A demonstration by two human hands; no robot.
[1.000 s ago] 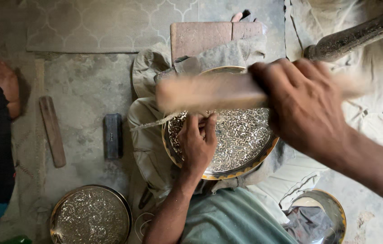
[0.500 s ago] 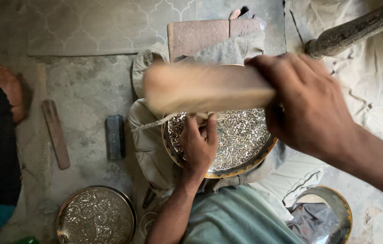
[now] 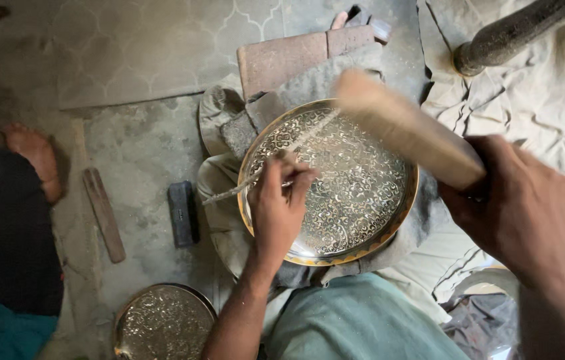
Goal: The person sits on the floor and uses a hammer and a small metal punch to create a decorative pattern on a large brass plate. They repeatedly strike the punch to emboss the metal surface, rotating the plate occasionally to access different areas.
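Observation:
A round engraved metal plate (image 3: 356, 193) with a brass rim rests on folded cloth over my lap. My left hand (image 3: 277, 207) lies on its left part and grips a thin metal chisel (image 3: 229, 193), whose tip touches the plate. My right hand (image 3: 516, 207) holds a wooden mallet (image 3: 406, 127), blurred by motion, with its head above the plate's upper half.
A second engraved plate (image 3: 162, 323) lies on the floor at lower left. A dark block (image 3: 181, 213) and a wooden stick (image 3: 104, 213) lie left of the cloth. Another person's bare foot (image 3: 32, 157) is at far left. A brick (image 3: 296, 57) sits behind the plate.
The mallet has swung from a raised, level position down toward the plate. The view has shifted, so the plate now shows more fully. My left hand stays on the chisel.

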